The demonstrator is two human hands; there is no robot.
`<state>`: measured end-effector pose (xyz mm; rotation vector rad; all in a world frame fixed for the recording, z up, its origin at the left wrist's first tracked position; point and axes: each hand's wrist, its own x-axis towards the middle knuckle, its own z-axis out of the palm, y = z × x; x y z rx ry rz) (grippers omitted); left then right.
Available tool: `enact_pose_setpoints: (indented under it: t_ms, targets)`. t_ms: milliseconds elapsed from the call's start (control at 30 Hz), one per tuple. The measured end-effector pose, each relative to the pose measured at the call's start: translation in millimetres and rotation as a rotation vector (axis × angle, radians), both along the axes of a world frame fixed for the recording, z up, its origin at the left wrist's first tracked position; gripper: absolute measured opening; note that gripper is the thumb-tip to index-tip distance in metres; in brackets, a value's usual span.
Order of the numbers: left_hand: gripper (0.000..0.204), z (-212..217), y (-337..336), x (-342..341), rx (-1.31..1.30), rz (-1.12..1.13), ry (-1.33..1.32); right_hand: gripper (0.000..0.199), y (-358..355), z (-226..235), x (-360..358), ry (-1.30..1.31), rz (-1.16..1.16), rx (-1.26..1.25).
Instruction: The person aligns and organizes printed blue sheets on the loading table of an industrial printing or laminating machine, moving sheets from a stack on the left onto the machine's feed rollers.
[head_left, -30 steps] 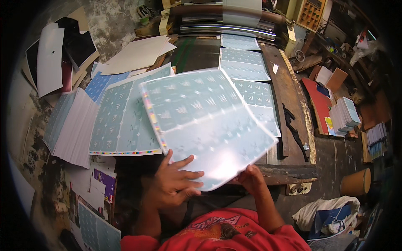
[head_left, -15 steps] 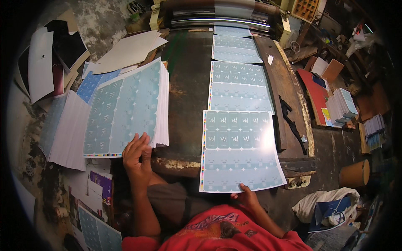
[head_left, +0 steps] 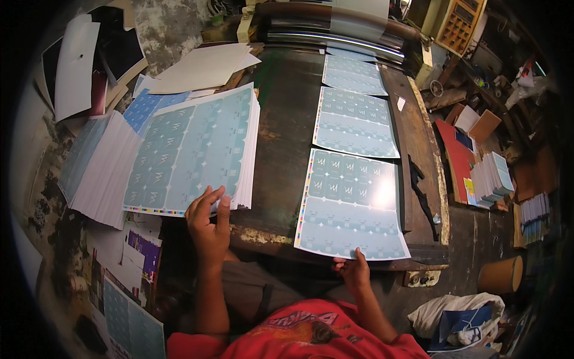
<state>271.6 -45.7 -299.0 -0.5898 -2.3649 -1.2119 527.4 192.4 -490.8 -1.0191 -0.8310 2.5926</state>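
My right hand [head_left: 355, 273] grips the near edge of a pale blue-green printed sheet [head_left: 353, 206], thumb on top and fingers curled below. Rows of white script marks and a coloured strip down the left side show on this sheet, which slopes up from the hand toward the table. My left hand [head_left: 208, 222] is open at the near edge of a tall stack of matching sheets [head_left: 185, 152], fingertips touching or very close to its lower right part. Beyond the held sheet, another printed sheet [head_left: 356, 122] lies on the dark table, with more sheets in line toward the rollers.
Metal rollers [head_left: 335, 43] span the table's far end. A black strap-like thing [head_left: 420, 197] lies on the right side of the table [head_left: 278, 128]. Fanned paper [head_left: 101, 170] leans left of the stack. A brown bin [head_left: 500, 274] and paper piles [head_left: 494, 176] stand at right.
The held sheet has moved lower and farther over the table, and overlaps the sheet beyond it less. My left hand stays by the stack. The whole view has shifted slightly.
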Motion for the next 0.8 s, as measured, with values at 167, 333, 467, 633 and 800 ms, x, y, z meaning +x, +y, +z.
enact_pose_setpoints:
  t_ms: [167,333,467,633,800]
  targets:
    - [0.026,2,-6,-1,-0.080,-0.093,0.024,0.046,0,-8,-22,-0.048,-0.161,0.038]
    - [0.022,11,-10,3,0.096,-0.195,-0.157,0.056,-13,17,-31,-0.062,-0.274,0.116]
    - [0.018,33,-8,27,-0.088,-0.474,-0.041,0.063,-12,46,-31,-0.005,-0.237,0.074]
    - [0.018,34,-1,44,-0.158,-0.878,-0.139,0.062,-1,89,-30,0.383,0.107,0.161]
    - [0.031,28,5,53,-0.291,-0.909,0.002,0.049,2,83,-24,0.181,0.106,0.130]
